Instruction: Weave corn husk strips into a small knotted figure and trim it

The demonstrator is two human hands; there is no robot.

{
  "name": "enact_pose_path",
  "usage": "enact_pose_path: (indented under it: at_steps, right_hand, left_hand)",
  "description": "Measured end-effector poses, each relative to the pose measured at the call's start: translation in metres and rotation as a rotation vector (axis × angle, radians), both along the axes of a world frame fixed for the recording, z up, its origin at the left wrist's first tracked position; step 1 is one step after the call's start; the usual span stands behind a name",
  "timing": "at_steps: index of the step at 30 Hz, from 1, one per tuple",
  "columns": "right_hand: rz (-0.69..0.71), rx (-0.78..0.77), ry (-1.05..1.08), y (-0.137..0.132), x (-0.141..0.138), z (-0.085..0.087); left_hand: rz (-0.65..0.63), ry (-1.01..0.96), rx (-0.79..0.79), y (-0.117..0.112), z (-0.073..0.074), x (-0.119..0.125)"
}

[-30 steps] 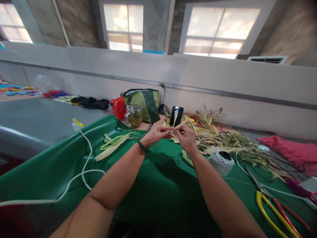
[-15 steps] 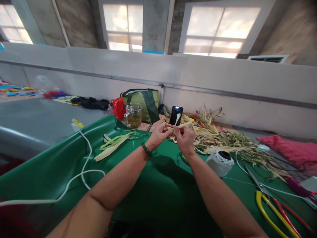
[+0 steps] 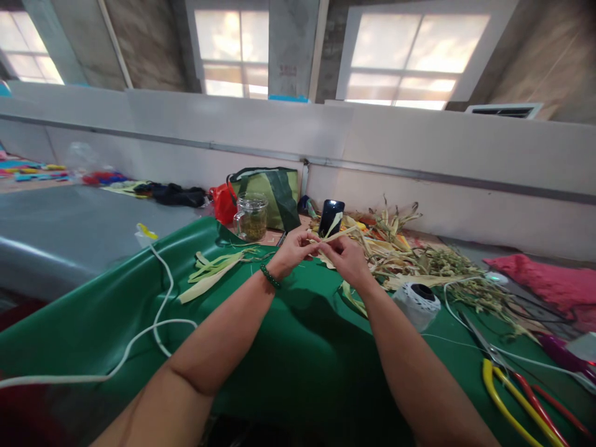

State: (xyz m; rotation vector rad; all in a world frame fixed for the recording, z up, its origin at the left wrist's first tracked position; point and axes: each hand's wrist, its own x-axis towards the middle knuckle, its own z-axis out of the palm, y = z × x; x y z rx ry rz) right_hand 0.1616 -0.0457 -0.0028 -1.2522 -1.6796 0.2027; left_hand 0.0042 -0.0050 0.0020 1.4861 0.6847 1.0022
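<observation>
Both hands meet over the far part of the green tabletop cover [image 3: 288, 329], fingers pinched together. My left hand [image 3: 295, 250] is closed on pale corn husk strips [image 3: 343, 233], whose ends stick out past the fingers to the right. My right hand [image 3: 347, 257] pinches the same strips from the other side. One short strip end stands up in front of a dark phone [image 3: 329, 215]. The fingertips partly hide where the strips meet. Left of my hands lies a small bunch of green and pale husks [image 3: 214, 273].
Dried husks and stalks [image 3: 419, 261] are heaped at the right. Near my right forearm stands a spool of white thread [image 3: 418, 305]; scissors [image 3: 503, 366] lie further right. A glass mug [image 3: 251, 217] and green bag [image 3: 274, 192] stand behind. White cable [image 3: 162, 279] crosses the left.
My hands have shifted slightly left and the fingers have drawn closer together on the husk strips. The upright strip end now leans more to the right.
</observation>
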Motion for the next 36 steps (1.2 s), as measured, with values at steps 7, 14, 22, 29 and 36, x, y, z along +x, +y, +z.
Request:
enact_pose_path:
  at_steps: [7,14,22,29,36]
  right_hand:
    - [0.059,-0.036,-0.067,-0.004,0.002,0.004]
    - [0.048,0.116,-0.088,-0.016,-0.008,0.011]
    - [0.120,0.009,0.131,-0.008,-0.003,0.008]
    - [-0.064,-0.025,0.022,-0.005,0.000,0.003]
    - [-0.137,0.065,-0.076,-0.010,-0.003,0.007]
  left_hand:
    - [0.019,-0.057,-0.098,0.000,0.006,-0.003]
    - [0.005,-0.013,-0.012,0.005,0.000,-0.003]
    - [-0.080,0.152,0.168,0.002,-0.005,0.002]
    - [-0.269,0.153,0.080,-0.010,-0.005,0.007]
    - [-0.192,0.055,0.111,-0.007,-0.005,0.007]
